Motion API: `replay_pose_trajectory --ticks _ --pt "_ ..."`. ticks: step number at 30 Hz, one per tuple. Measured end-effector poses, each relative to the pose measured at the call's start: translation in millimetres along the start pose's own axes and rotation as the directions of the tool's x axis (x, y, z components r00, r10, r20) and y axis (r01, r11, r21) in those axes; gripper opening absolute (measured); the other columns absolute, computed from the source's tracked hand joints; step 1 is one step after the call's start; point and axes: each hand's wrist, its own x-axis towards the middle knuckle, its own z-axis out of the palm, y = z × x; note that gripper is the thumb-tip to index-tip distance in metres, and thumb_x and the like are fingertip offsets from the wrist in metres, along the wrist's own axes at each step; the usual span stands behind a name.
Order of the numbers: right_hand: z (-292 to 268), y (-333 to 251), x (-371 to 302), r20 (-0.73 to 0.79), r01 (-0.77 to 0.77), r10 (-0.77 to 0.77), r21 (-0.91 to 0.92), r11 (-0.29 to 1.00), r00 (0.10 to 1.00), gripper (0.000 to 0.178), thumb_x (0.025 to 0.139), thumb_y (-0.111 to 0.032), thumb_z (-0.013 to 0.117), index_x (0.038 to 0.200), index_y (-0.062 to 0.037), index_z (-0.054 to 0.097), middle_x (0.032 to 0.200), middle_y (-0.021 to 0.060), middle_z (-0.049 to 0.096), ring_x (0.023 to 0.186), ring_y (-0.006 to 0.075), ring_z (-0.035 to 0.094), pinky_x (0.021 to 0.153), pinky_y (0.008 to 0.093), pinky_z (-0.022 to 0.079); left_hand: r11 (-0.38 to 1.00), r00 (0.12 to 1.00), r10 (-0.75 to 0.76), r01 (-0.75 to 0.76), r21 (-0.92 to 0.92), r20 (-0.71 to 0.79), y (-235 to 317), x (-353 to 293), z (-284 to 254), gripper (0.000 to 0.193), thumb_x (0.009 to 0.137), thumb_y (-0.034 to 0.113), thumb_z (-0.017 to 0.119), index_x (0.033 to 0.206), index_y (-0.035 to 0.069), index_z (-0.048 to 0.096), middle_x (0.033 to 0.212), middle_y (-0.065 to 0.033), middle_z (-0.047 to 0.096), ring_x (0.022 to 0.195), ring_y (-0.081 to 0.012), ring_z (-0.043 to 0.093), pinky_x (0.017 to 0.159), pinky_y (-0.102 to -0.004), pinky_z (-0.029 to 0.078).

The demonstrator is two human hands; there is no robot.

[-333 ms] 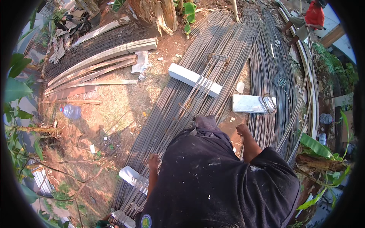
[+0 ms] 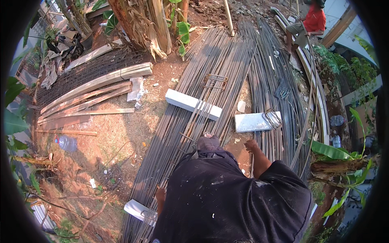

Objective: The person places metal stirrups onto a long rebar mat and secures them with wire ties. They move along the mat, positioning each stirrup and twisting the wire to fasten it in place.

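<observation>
My left hand (image 2: 161,194) hangs beside my dark shirt, over long steel bars (image 2: 152,170) and close to a pale block (image 2: 139,211) with bent wire on it. Its fingers look curled; what they hold, if anything, is too small to make out. My right hand (image 2: 251,145) hangs on the other side, fingers curled, with nothing visible in it. Just beyond it lies a white block (image 2: 249,122) with a bundle of bent wire rings (image 2: 272,120) on its right end. My bare foot (image 2: 208,135) shows among the bars, below another white block (image 2: 182,100).
Rusty rectangular stirrups (image 2: 215,81) lie across the bars ahead. Timber planks (image 2: 97,87) and dark mesh (image 2: 97,67) are at the left, with a clear water jug (image 2: 67,143). A person in a red top (image 2: 316,20) sits far right. A banana trunk (image 2: 139,24) stands ahead.
The whole scene has slid left and mostly down in the picture as my view turned. My left hand is lower and more hidden by my shirt. My toes now show.
</observation>
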Motion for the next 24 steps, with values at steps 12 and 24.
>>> replay_pose_trajectory --ticks 12,24 --pt "-99.5 3.7 67.7 -0.017 -0.1 0.143 0.633 0.767 0.99 0.029 0.093 -0.028 0.063 0.113 -0.0065 0.067 0.084 0.0061 0.065 0.066 0.0192 0.063 0.057 0.036 0.052 0.576 0.794 -0.548 0.587 -0.569 0.264 65.5 71.3 39.3 0.019 0.087 0.013 0.061 0.103 0.003 0.067 0.085 -0.0039 0.061 0.074 -0.0137 0.058 0.061 -0.0294 0.048" --pt "-382.4 17.8 150.4 -0.201 -0.034 0.23 0.678 0.734 0.952 0.037 0.086 -0.024 0.068 0.115 -0.0016 0.067 0.081 0.011 0.071 0.064 0.0177 0.067 0.054 0.0302 0.053 0.157 0.475 -0.767 0.791 -0.591 0.431 294.9 265.3 54.2 0.047 0.096 0.028 0.061 0.131 -0.003 0.058 0.102 -0.005 0.065 0.092 -0.0168 0.06 0.077 -0.0337 0.048"
